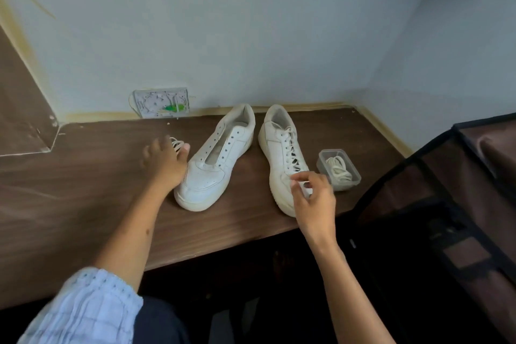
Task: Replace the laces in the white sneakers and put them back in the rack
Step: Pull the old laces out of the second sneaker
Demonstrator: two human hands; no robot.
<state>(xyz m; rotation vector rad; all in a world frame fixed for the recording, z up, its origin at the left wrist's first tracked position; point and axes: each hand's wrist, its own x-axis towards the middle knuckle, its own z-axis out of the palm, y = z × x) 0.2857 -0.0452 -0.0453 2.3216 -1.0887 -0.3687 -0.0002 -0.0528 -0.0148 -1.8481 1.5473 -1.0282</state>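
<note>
A pale blue wall (251,22) met a dark wood-grain desk (83,190) in a corner, with a dark mesh shoe rack (446,204) standing at the right. On the desk two white sneakers lay side by side, toes toward the person. The left sneaker (215,165) had bare eyelets, no lace. The right sneaker (282,153) was laced. The left hand (164,162) rested just beside the left sneaker's toe, blurred, its fingers curled over a bundled white lace (176,144) on the desk. The right hand (315,198) hovered over the right sneaker's toe, finger and thumb pinched together; whether they held anything could not be told. Just right of that sneaker sat a clear plastic container (324,159) holding a coiled cream lace (339,169). A broken wall socket (162,102) sat at desk level.
</note>
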